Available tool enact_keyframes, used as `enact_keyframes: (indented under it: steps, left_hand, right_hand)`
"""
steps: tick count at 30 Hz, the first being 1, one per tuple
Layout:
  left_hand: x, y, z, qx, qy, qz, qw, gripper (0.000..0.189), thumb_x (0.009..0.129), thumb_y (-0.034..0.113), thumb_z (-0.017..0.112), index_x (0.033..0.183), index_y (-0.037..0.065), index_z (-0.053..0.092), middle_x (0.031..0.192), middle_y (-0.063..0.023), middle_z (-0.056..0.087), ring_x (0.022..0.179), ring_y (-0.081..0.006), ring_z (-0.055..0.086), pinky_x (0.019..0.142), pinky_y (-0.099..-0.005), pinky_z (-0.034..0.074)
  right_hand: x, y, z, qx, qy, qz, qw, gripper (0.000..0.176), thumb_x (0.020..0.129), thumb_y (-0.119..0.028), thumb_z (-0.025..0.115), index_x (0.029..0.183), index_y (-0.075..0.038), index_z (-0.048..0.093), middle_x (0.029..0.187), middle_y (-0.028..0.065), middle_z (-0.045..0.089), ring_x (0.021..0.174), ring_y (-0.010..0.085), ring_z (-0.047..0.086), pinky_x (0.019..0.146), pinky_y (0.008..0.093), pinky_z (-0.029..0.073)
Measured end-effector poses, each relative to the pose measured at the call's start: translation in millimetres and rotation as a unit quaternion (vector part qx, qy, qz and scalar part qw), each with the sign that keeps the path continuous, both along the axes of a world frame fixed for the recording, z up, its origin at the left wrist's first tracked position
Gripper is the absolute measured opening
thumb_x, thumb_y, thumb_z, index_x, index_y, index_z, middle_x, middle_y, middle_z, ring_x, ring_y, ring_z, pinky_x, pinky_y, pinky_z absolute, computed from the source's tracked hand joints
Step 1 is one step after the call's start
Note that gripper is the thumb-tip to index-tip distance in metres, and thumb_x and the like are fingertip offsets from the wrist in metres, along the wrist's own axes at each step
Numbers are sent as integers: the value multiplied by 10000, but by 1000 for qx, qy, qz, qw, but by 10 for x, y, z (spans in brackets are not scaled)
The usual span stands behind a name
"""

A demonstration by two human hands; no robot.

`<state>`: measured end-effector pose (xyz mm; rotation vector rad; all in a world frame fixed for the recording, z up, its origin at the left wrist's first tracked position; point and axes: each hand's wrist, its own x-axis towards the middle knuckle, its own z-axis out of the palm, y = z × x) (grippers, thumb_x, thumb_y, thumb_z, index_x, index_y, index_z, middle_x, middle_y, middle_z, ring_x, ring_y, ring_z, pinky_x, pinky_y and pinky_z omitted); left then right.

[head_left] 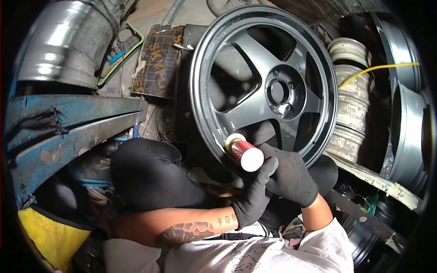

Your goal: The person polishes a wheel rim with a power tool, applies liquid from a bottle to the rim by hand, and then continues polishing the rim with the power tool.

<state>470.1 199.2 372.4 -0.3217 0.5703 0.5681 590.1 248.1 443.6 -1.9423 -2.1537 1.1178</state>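
Observation:
Both my hands wear dark grey gloves and come together at the lower edge of a dark grey five-spoke wheel rim (250,116). Between them and the rim is a red cylindrical tool (243,149) with a white round end toward me and a pale gold disc at its far end. That disc meets the inside of the rim's barrel. My right hand (291,175) is closed beside the tool, its fingertips against the red body. My left hand (255,198) is closed just below, its thumb overlapping the right glove. Their exact grip is hidden.
A large silver barrel-shaped part (63,45) stands at upper left above a worn blue metal beam (68,118). Stacked bare rims (350,104) and a yellow hose (382,67) lie at right. A printed board (157,61) is behind; a yellow cloth (52,234) is at lower left.

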Motion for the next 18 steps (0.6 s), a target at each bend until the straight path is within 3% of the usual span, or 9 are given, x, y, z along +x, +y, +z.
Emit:
enact_keyframes:
  steps: [2,5,7,10,13,14,16,18]
  left_hand:
    - [8,-16,53,-14,-29,-19,999,684,1032,470,677,1530,79,417,1454,-72,526,1357,-153,513,1160,-354,417]
    - [-75,51,112,54,-39,-48,997,768,1031,556,594,1586,100,318,1542,-111,453,1464,-219,444,1243,-432,352]
    - [-96,105,122,23,-42,-24,999,730,1073,528,550,1590,60,332,1528,-119,459,1450,-184,443,1229,-373,347]
    - [-86,127,66,29,20,-11,999,783,1051,535,564,1616,69,288,1557,-114,432,1474,-203,425,1244,-376,328]
    - [-100,153,179,71,37,-36,996,719,1053,605,477,1554,103,365,1503,-110,480,1432,-224,472,1219,-418,371]
    - [-114,95,184,35,32,-49,998,697,1057,601,468,1539,104,391,1514,-99,478,1423,-220,475,1208,-424,377]
    - [-115,91,271,49,-6,-28,998,713,981,531,598,1523,110,405,1472,-147,519,1398,-299,504,1167,-504,414]
    - [-126,69,281,56,-28,-20,998,724,963,509,636,1518,100,417,1453,-166,538,1386,-315,517,1154,-514,426]
  right_hand:
    - [33,-78,5,-2,9,-16,1000,372,833,-223,734,1153,-118,576,893,157,675,806,413,682,665,500,512]
    - [2,-96,-22,11,14,-36,999,309,868,-265,702,1118,-118,596,886,152,676,789,406,681,656,506,516]
    - [-44,-70,-125,58,23,-44,997,260,896,-286,672,1090,-120,624,884,148,683,774,399,685,649,508,522]
    - [-86,-11,-194,117,57,-44,990,242,928,-296,631,1090,-117,637,882,147,697,756,392,693,646,505,533]
    - [-55,-127,-208,77,44,-51,995,367,872,-275,711,1191,-123,614,894,135,693,774,389,694,646,485,528]
    - [-50,-163,-149,72,46,-63,994,265,948,-305,611,1133,-116,638,916,147,705,775,384,704,660,500,549]
    - [-41,-252,-105,54,37,-72,995,277,954,-318,609,1141,-117,643,929,142,710,780,380,707,665,501,554]
    - [-46,-312,-97,52,45,-87,994,302,953,-346,625,1150,-120,654,920,145,715,786,373,716,676,502,560]
